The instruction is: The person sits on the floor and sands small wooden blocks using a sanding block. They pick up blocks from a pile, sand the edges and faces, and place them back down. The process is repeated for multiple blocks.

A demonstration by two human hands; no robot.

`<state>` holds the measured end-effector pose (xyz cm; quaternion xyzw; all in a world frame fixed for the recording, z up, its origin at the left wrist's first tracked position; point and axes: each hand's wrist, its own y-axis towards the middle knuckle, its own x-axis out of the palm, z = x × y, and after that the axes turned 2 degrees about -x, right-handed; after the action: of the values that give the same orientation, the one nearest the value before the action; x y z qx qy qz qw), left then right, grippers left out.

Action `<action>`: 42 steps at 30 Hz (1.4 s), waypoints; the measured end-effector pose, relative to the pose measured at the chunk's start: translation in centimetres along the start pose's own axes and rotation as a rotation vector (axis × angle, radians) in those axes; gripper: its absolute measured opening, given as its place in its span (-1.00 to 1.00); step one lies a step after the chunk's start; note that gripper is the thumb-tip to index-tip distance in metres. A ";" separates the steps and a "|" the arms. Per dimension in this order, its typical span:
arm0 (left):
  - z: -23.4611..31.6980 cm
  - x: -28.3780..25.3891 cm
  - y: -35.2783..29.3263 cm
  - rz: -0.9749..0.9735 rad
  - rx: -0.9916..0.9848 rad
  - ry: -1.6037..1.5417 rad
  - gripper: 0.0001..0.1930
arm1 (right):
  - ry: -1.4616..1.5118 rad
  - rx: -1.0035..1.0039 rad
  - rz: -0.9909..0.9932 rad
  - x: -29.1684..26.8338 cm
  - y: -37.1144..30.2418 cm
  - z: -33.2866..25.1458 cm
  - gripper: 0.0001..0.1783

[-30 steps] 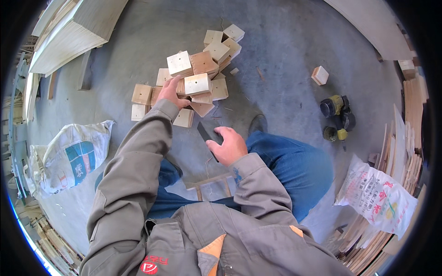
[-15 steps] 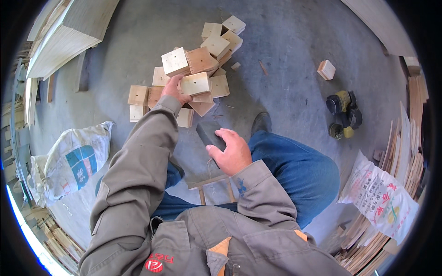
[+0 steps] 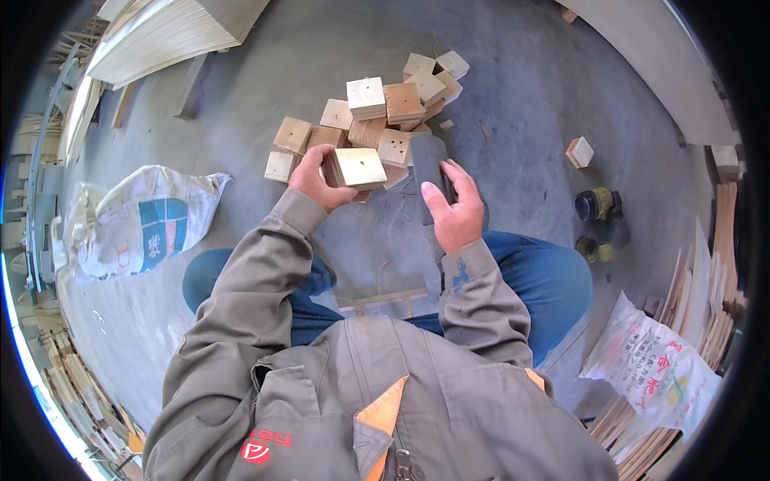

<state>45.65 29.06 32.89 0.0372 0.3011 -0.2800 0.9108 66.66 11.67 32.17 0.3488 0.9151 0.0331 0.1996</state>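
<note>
My left hand (image 3: 318, 183) grips a square wooden block (image 3: 361, 167) by its left side, with the thumb at the near edge. The block's pale top has a small dark hole. My right hand (image 3: 460, 212) is closed on a dark grey oblong block (image 3: 427, 164), held upright to the right of the wooden one with a small gap between them. Beyond both hands lies a loose pile of similar wooden blocks (image 3: 403, 103), some pale and some reddish. Part of the pile is hidden behind the held block.
A lone wooden block (image 3: 579, 152) and a yellow-and-black power tool (image 3: 598, 205) lie on the concrete floor at right. White sacks lie at left (image 3: 112, 236) and lower right (image 3: 654, 369). Plywood sheets (image 3: 172, 40) are stacked upper left; wood strips (image 3: 726, 232) line the right.
My left hand has drawn the wooden block from the pile nearer to me. My right hand has moved forward and right with the grey block, now beside it. The view has shifted.
</note>
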 end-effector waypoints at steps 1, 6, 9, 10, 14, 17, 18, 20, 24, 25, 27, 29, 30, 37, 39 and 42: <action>0.3 -0.5 -1.4 0.013 0.017 -0.002 -0.08 | -0.015 -0.059 -0.025 0.2 -0.2 -0.8 -0.43; 3.6 -2.7 -7.6 0.017 0.007 0.181 -0.13 | -0.017 -0.082 -0.277 2.3 -3.0 -2.0 -0.36; 2.9 -2.8 -10.1 0.099 -0.001 0.158 -0.13 | -0.011 -0.154 -0.367 3.0 -4.2 -2.2 -0.39; 2.3 -2.7 -10.5 0.119 0.000 0.157 -0.12 | -0.002 -0.167 -0.419 3.1 -4.8 -2.5 -0.41; 1.2 -2.4 -11.0 0.141 -0.024 0.107 -0.10 | 0.108 -0.245 -0.549 2.4 -6.1 -4.6 -0.40; 2.0 -2.3 -10.8 0.074 -0.069 0.078 -0.09 | 0.022 -0.174 -0.477 2.0 -5.9 -2.6 -0.42; 1.5 -2.2 -10.9 0.062 -0.070 0.069 -0.09 | -0.053 -0.085 -0.447 2.1 -6.0 -2.3 -0.42; 0.9 -1.8 -10.6 0.057 -0.050 0.055 -0.09 | -0.063 -0.148 -0.438 2.3 -5.8 -1.8 -0.42; 0.4 -1.3 -9.9 0.040 -0.071 0.042 -0.11 | 0.038 -0.225 -0.473 2.7 -5.8 -2.7 -0.41; 0.4 -1.3 -9.9 0.036 -0.077 0.045 -0.10 | 0.071 -0.220 -0.477 2.8 -5.7 -2.6 -0.42; 0.2 -1.2 -9.8 0.031 -0.088 0.052 -0.07 | -0.034 -0.142 -0.455 2.7 -5.3 -1.4 -0.40; 0.2 -1.2 -9.6 0.036 -0.094 0.033 -0.07 | -0.147 -0.104 -0.446 2.5 -5.1 -0.8 -0.40; 0.4 -1.2 -9.5 0.045 -0.088 0.032 -0.08 | -0.088 -0.194 -0.453 2.5 -5.1 -1.3 -0.39; -0.4 -0.6 -8.7 0.048 -0.071 0.009 -0.11 | -0.286 -0.055 -0.381 2.9 -4.0 1.3 -0.44; 0.1 -0.5 -8.8 0.064 -0.079 -0.082 -0.11 | -0.275 -0.087 -0.297 2.3 -3.6 1.7 -0.43; 0.2 -0.3 -8.2 0.081 -0.079 -0.050 -0.11 | -0.062 -0.253 -0.292 1.7 -3.4 -1.7 -0.42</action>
<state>41.22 22.22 34.06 0.0065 0.2873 -0.2318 0.9294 62.72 10.31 32.48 0.1854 0.9379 0.1080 0.2725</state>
